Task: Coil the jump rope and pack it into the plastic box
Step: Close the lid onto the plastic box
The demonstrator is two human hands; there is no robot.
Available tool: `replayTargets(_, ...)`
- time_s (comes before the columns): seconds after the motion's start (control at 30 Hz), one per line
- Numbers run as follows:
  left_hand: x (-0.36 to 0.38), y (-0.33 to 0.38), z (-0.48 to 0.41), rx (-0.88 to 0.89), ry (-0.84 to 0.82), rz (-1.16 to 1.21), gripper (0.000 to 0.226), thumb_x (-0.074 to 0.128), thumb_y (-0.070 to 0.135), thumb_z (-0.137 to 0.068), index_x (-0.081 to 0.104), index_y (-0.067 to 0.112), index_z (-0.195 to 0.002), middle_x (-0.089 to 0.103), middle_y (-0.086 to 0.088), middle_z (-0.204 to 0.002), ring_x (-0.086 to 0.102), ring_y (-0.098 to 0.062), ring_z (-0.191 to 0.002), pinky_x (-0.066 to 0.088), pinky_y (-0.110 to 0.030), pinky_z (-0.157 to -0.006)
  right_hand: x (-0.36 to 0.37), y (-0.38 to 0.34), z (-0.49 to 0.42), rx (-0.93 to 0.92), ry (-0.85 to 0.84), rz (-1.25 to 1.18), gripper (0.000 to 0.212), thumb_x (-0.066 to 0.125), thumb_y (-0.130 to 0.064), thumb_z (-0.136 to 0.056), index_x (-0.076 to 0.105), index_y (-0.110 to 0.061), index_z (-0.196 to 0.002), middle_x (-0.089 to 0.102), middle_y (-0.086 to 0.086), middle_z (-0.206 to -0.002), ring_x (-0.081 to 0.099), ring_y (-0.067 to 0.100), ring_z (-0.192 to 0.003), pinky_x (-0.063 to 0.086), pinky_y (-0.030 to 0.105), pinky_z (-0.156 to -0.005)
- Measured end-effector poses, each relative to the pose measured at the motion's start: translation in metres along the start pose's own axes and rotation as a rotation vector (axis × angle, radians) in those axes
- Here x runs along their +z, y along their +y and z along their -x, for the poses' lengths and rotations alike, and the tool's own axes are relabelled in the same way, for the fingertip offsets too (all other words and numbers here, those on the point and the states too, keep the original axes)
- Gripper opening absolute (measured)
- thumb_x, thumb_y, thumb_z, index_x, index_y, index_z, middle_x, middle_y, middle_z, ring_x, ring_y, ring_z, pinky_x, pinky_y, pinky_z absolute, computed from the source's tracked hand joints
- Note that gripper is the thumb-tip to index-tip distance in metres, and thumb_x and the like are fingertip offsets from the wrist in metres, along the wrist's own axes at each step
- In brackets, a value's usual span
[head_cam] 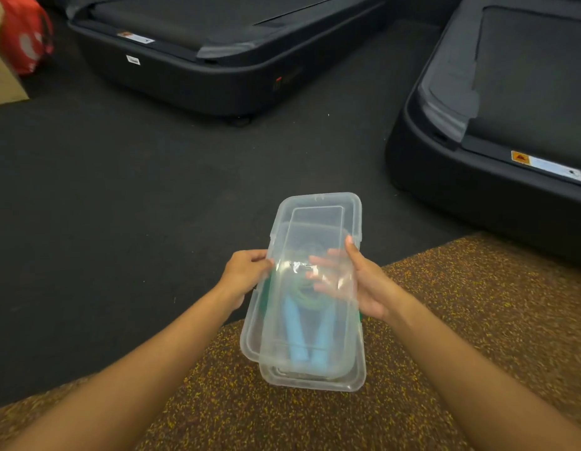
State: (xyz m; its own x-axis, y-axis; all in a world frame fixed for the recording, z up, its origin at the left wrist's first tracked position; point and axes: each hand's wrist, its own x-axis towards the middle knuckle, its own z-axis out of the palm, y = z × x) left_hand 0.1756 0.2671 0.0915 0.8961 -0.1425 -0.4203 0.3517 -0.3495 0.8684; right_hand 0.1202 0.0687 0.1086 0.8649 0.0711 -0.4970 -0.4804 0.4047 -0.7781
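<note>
A clear plastic box (315, 380) rests on a speckled brown surface. Inside it lies the jump rope (302, 333), its two light-blue handles side by side and a green cord coiled above them. Both hands hold a clear lid (318, 216) tilted over the box, its far end raised past the box's far edge. My left hand (245, 271) grips the lid's left edge. My right hand (360, 281) grips the right edge, with its fingers showing through the plastic under the lid.
The speckled brown surface (461, 320) ends just beyond the box, with dark floor (119, 190) past it. Two black treadmill decks stand ahead (217, 66) and at the right (497, 125). A cardboard box (2, 83) and a red bag (25, 30) sit far left.
</note>
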Motion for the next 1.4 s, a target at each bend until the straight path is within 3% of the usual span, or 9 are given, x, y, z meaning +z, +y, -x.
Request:
replayTargets(0.13, 0.007, -0.004, 0.001, 0.004, 0.062, -0.008, 0.024, 0.058, 0.012, -0.090, 0.067, 0.014, -0.112, 0.067, 0.001, -0.103, 0.062, -0.016, -0.095, 0.047, -0.029, -0.081, -0.011, 0.005, -0.006, -0.093, 0.230, 0.063, 0.031, 0.041, -0.032, -0.097, 0.045, -0.006, -0.113, 0.066, 0.014, -0.102, 0.071, 0.027, -0.075, 0.060, 0.037, -0.063)
replayTargets(0.27, 0.014, -0.008, 0.004, 0.050, 0.134, -0.057, 0.027, 0.060, 0.012, -0.088, 0.065, 0.011, -0.115, 0.065, 0.002, -0.097, 0.060, -0.014, -0.091, 0.046, -0.026, -0.081, -0.024, 0.014, -0.007, -0.170, 0.430, 0.334, 0.031, 0.041, -0.025, -0.098, 0.057, -0.007, -0.116, 0.067, 0.011, -0.107, 0.065, 0.026, -0.095, 0.053, 0.044, -0.089)
replayTargets(0.33, 0.016, -0.009, 0.005, 0.071, 0.148, -0.109, 0.029, 0.062, 0.012, -0.087, 0.065, 0.011, -0.115, 0.065, 0.000, -0.100, 0.059, -0.013, -0.090, 0.045, -0.025, -0.084, -0.029, 0.014, -0.003, -0.198, 0.466, 0.512, 0.029, 0.043, -0.023, -0.097, 0.062, -0.008, -0.113, 0.068, 0.010, -0.106, 0.064, 0.024, -0.094, 0.054, 0.041, -0.087)
replayTargets(0.5, 0.020, -0.009, 0.005, 0.102, 0.176, -0.191, 0.030, 0.066, 0.012, -0.084, 0.064, 0.007, -0.114, 0.064, 0.000, -0.096, 0.058, -0.012, -0.088, 0.045, -0.023, -0.082, -0.039, 0.012, -0.001, -0.220, 0.516, 0.707, 0.026, 0.048, -0.017, -0.094, 0.066, -0.005, -0.109, 0.066, 0.005, -0.086, 0.057, 0.019, -0.074, 0.052, 0.033, -0.071)
replayTargets(0.67, 0.020, -0.012, 0.000, 0.063, 0.160, -0.271, 0.033, 0.070, 0.018, -0.081, 0.064, 0.010, -0.113, 0.064, 0.001, -0.098, 0.061, -0.015, -0.091, 0.049, -0.029, -0.086, -0.038, 0.015, -0.004, -0.219, 0.472, 0.783, 0.029, 0.047, -0.014, -0.095, 0.063, -0.007, -0.117, 0.070, 0.013, -0.108, 0.065, 0.027, -0.095, 0.053, 0.043, -0.090)
replayTargets(0.77, 0.017, -0.013, 0.000, 0.054, 0.146, -0.326, 0.027, 0.071, 0.022, -0.079, 0.067, 0.015, -0.105, 0.068, 0.002, -0.095, 0.065, -0.017, -0.091, 0.054, -0.039, -0.088, -0.037, 0.019, -0.009, -0.231, 0.467, 0.890, 0.030, 0.045, -0.007, -0.093, 0.065, -0.007, -0.115, 0.071, 0.018, -0.102, 0.064, 0.039, -0.097, 0.052, 0.044, -0.083)
replayTargets(0.93, 0.015, -0.017, 0.000, 0.031, 0.130, -0.348, 0.017, 0.072, 0.021, -0.077, 0.068, 0.020, -0.094, 0.069, 0.002, -0.089, 0.067, -0.019, -0.087, 0.056, -0.042, -0.084, -0.041, 0.027, -0.019, -0.241, 0.461, 0.959, 0.032, 0.041, -0.001, -0.092, 0.068, -0.010, -0.107, 0.061, 0.010, -0.085, 0.051, 0.021, -0.076, 0.042, 0.016, -0.057)
replayTargets(1.17, 0.018, -0.016, 0.002, 0.083, 0.126, -0.407, 0.018, 0.068, 0.020, -0.081, 0.066, 0.019, -0.099, 0.067, 0.003, -0.090, 0.066, -0.018, -0.087, 0.056, -0.041, -0.082, -0.037, 0.033, -0.020, -0.229, 0.502, 0.940, 0.032, 0.043, -0.011, -0.094, 0.062, -0.013, -0.120, 0.064, 0.016, -0.113, 0.059, 0.030, -0.105, 0.047, 0.034, -0.092)
replayTargets(1.4, 0.020, -0.015, 0.008, 0.140, 0.131, -0.431, 0.022, 0.064, 0.019, -0.085, 0.069, 0.015, -0.106, 0.064, 0.004, -0.087, 0.066, -0.019, -0.088, 0.053, -0.033, -0.079, -0.038, 0.042, -0.020, -0.253, 0.536, 1.036, 0.031, 0.042, -0.008, -0.092, 0.062, -0.011, -0.116, 0.064, 0.018, -0.105, 0.061, 0.029, -0.093, 0.046, 0.026, -0.078)
